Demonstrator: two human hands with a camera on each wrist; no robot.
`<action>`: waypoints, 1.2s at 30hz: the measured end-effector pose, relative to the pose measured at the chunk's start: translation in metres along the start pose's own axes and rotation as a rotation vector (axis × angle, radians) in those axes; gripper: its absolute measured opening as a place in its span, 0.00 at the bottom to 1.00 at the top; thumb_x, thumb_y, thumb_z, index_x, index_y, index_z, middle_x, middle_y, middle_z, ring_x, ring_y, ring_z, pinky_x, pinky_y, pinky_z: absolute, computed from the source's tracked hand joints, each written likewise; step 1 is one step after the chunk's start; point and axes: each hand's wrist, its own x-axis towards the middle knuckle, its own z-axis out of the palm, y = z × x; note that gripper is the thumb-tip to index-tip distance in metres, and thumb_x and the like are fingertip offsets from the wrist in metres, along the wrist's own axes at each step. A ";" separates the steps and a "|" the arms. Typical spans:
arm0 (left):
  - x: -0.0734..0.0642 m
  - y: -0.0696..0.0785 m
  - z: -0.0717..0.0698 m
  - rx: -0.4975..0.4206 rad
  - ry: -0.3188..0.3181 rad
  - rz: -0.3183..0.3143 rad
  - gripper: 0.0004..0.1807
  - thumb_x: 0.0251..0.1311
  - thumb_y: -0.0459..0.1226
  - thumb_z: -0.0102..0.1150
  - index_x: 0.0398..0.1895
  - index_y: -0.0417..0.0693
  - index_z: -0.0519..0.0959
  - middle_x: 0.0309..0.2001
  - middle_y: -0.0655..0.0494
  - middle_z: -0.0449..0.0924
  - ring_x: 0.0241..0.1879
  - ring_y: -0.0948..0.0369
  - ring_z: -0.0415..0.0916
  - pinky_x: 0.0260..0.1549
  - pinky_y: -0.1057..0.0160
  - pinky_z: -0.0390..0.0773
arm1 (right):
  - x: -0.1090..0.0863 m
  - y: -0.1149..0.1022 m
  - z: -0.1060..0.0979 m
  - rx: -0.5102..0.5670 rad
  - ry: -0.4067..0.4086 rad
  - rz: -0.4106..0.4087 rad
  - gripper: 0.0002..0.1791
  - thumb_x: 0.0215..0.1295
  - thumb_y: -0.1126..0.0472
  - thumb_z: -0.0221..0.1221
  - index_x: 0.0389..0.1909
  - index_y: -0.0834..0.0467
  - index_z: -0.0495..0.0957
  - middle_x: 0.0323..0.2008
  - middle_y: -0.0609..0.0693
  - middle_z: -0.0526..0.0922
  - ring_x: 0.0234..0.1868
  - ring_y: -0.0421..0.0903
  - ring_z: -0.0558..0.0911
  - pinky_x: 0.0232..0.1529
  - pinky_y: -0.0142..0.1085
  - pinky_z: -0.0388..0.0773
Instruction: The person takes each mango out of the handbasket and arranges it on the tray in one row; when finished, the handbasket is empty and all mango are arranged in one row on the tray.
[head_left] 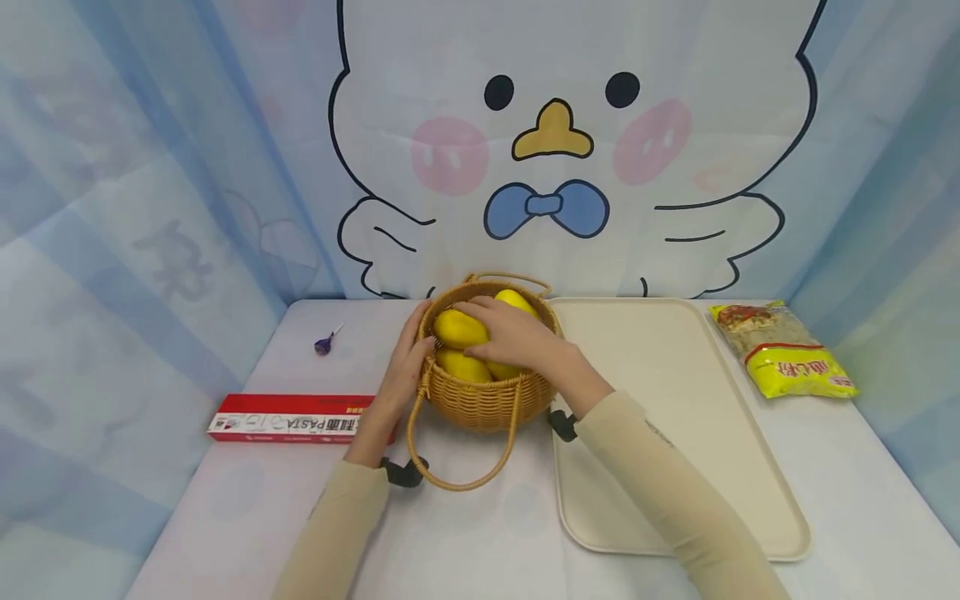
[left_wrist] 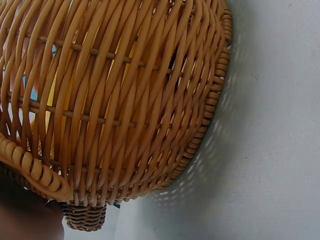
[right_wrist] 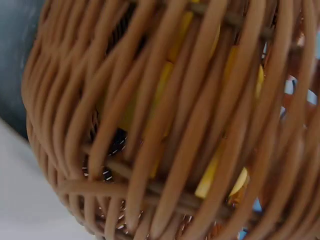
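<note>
A round wicker basket (head_left: 487, 406) holds several yellow lemons (head_left: 463, 367), one of them high against the far rim. On the basket's left side, my left hand (head_left: 402, 372) grips the rim, its thumb near the top edge. My right hand (head_left: 516, 333) reaches in over the right rim and holds a lemon (head_left: 456, 330) between fingers and thumb. One basket handle (head_left: 480, 482) hangs down toward the front. Both wrist views are filled by the basket's woven wall (left_wrist: 125, 100), with yellow showing through the gaps; the right hand's fingers are hidden in the right wrist view (right_wrist: 190, 125).
A cream tray (head_left: 675, 400) lies right of the basket, partly under the right forearm. Beyond it is a yellow-and-clear food packet (head_left: 795, 354). A red pasta box (head_left: 292, 418) lies left, partly behind the left arm, with a purple lollipop (head_left: 323, 345) farther back.
</note>
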 end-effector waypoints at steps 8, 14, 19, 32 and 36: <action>-0.007 0.025 -0.001 -0.021 -0.032 -0.034 0.32 0.74 0.41 0.36 0.80 0.63 0.47 0.80 0.64 0.44 0.80 0.60 0.42 0.79 0.48 0.43 | 0.014 -0.002 0.006 -0.011 -0.049 0.010 0.40 0.63 0.49 0.64 0.75 0.47 0.61 0.74 0.53 0.64 0.73 0.53 0.68 0.72 0.48 0.67; -0.013 0.041 -0.003 -0.018 -0.040 -0.053 0.32 0.74 0.41 0.36 0.80 0.65 0.47 0.80 0.63 0.44 0.80 0.60 0.41 0.79 0.48 0.43 | 0.023 -0.004 0.010 -0.081 -0.093 -0.003 0.41 0.64 0.52 0.65 0.76 0.47 0.59 0.75 0.52 0.62 0.72 0.51 0.68 0.72 0.46 0.66; -0.012 0.041 -0.003 -0.027 -0.044 -0.026 0.33 0.74 0.39 0.36 0.80 0.63 0.47 0.81 0.61 0.45 0.80 0.59 0.41 0.78 0.49 0.43 | 0.027 -0.005 0.010 -0.093 -0.112 -0.017 0.40 0.66 0.58 0.62 0.77 0.46 0.58 0.75 0.52 0.62 0.72 0.51 0.69 0.73 0.47 0.66; -0.011 0.040 -0.003 -0.046 -0.043 -0.016 0.32 0.74 0.38 0.36 0.80 0.59 0.48 0.81 0.59 0.45 0.80 0.58 0.42 0.78 0.49 0.44 | 0.025 -0.005 0.007 -0.061 -0.065 -0.073 0.36 0.63 0.62 0.63 0.72 0.51 0.66 0.72 0.53 0.67 0.73 0.54 0.66 0.74 0.48 0.63; -0.008 0.029 -0.003 -0.048 -0.039 -0.015 0.33 0.74 0.38 0.36 0.80 0.60 0.47 0.81 0.60 0.45 0.80 0.57 0.42 0.78 0.48 0.43 | 0.020 -0.004 0.005 -0.057 -0.046 -0.102 0.36 0.61 0.63 0.62 0.72 0.51 0.67 0.71 0.54 0.68 0.71 0.54 0.68 0.73 0.48 0.65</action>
